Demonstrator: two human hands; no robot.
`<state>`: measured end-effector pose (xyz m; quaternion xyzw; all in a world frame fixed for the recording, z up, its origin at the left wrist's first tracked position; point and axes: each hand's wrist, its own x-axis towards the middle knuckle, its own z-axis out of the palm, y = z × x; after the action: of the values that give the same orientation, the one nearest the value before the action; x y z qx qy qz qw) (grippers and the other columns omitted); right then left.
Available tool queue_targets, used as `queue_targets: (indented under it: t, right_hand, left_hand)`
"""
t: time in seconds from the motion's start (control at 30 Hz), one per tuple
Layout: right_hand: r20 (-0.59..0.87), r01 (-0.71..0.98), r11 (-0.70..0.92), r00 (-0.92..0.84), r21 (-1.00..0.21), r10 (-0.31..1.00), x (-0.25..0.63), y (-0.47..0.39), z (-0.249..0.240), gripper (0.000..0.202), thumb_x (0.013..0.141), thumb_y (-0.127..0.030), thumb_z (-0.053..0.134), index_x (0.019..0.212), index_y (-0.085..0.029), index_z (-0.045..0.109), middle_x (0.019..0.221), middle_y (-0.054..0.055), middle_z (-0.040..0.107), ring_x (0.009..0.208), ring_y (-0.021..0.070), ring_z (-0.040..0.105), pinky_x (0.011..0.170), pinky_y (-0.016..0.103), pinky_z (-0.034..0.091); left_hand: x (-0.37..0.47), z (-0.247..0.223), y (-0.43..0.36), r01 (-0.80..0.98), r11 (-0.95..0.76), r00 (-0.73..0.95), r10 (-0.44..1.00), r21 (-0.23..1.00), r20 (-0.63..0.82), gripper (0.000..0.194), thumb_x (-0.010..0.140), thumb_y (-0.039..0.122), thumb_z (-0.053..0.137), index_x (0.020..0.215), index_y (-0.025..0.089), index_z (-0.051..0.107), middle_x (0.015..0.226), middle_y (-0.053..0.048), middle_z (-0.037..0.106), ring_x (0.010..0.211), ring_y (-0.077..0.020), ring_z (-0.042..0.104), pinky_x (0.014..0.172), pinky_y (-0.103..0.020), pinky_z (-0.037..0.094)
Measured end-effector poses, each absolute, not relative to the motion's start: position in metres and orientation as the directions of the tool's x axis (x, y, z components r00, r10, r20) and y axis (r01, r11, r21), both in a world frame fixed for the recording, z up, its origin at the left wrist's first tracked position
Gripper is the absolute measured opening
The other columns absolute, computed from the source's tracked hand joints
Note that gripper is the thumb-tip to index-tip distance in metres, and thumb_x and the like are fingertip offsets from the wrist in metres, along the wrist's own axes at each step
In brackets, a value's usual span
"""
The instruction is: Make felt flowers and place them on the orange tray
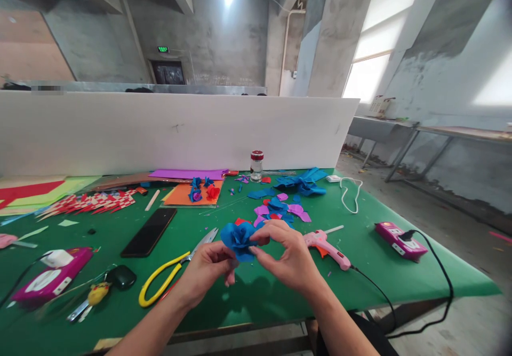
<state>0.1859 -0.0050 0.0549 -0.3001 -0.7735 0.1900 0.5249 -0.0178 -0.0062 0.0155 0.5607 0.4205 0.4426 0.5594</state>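
Note:
A blue paper flower (239,239) is held up over the near part of the green table. My left hand (213,263) pinches it from below on its left side. At its right edge, the thumb and forefinger of my right hand (286,252) close on a petal. Scissors with yellow handles (176,270) lie beside my left wrist. To the right of my right hand rests a pink glue gun (328,249) with its cord trailing off the table. Purple petals (296,210), with blue and red ones among them, are scattered just beyond my hands.
On the left lie a black phone (150,232), a magenta power strip (56,278) and keys (98,294). Finished small flowers sit on orange paper (180,195). A lidded jar (256,165) stands before a white partition (180,132). Another power strip (401,241) is at right.

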Motion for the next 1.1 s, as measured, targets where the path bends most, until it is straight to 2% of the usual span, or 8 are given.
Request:
queue_targets:
  t: [0.27,0.43,0.7,0.8,1.0,1.1]
  right_hand:
    - [0.760,0.442,0.809,-0.345,-0.387,0.552,0.186,-0.007,0.058,0.006,0.080,-0.015,0.066,0.080,-0.022,0.067,0.074,0.000,0.064,0.074,0.0156,0.058,0.082,0.035,0.044]
    - [0.781,0.465,0.827,-0.367,-0.316,0.505,0.184,-0.007,0.055,0.010,0.083,-0.014,0.061,0.081,-0.021,0.067,0.070,-0.001,0.062,0.069,0.0144,0.057,0.089,0.037,0.042]
    - [0.763,0.375,0.833,-0.361,-0.407,0.535,0.183,-0.005,0.057,0.013,0.078,-0.010,0.058,0.076,-0.022,0.063,0.069,-0.001,0.061,0.069,0.0148,0.056,0.081,0.034,0.045]
    - [0.747,0.348,0.834,-0.384,-0.427,0.543,0.187,-0.004,0.058,0.013,0.078,-0.010,0.060,0.078,-0.022,0.064,0.073,-0.001,0.062,0.073,0.0152,0.059,0.083,0.035,0.046]
    - [0.729,0.399,0.788,-0.329,-0.469,0.600,0.202,-0.005,0.061,0.024,0.084,-0.011,0.059,0.102,-0.025,0.066,0.093,0.004,0.067,0.094,0.0210,0.061,0.085,0.037,0.049]
    - [0.782,0.396,0.791,-0.234,-0.466,0.578,0.205,-0.009,0.066,0.018,0.088,-0.012,0.057,0.096,-0.025,0.066,0.085,0.002,0.068,0.089,0.0203,0.062,0.089,0.039,0.048]
  left_hand:
    - [-0.013,0.022,-0.010,0.064,-0.015,0.247,0.969,0.998,-0.001,0.014,0.067,0.027,0.071,0.068,0.016,0.063,0.046,0.002,0.061,0.042,-0.0110,0.054,0.048,-0.022,0.044]
    - [-0.013,0.022,-0.010,0.084,-0.018,0.231,0.973,0.996,-0.002,0.013,0.067,0.026,0.070,0.067,0.016,0.062,0.045,0.003,0.060,0.042,-0.0109,0.054,0.047,-0.022,0.043]
    - [-0.015,0.020,-0.008,0.062,-0.013,0.269,0.963,0.998,-0.004,0.018,0.067,0.030,0.074,0.069,0.016,0.063,0.046,0.002,0.061,0.042,-0.0114,0.054,0.047,-0.022,0.044]
    - [-0.014,0.022,-0.009,0.063,-0.014,0.260,0.966,0.998,-0.003,0.020,0.066,0.032,0.075,0.068,0.016,0.064,0.047,0.002,0.061,0.042,-0.0117,0.054,0.046,-0.023,0.044]
    - [-0.017,0.031,-0.010,0.111,-0.157,0.099,0.984,0.981,0.146,0.010,0.066,0.027,0.071,0.066,0.018,0.067,0.046,0.003,0.061,0.042,-0.0111,0.053,0.048,-0.023,0.044]
    - [-0.020,0.033,-0.010,0.181,-0.213,0.011,0.977,0.960,0.214,0.008,0.067,0.026,0.069,0.064,0.019,0.066,0.047,0.003,0.060,0.044,-0.0118,0.053,0.048,-0.023,0.044]
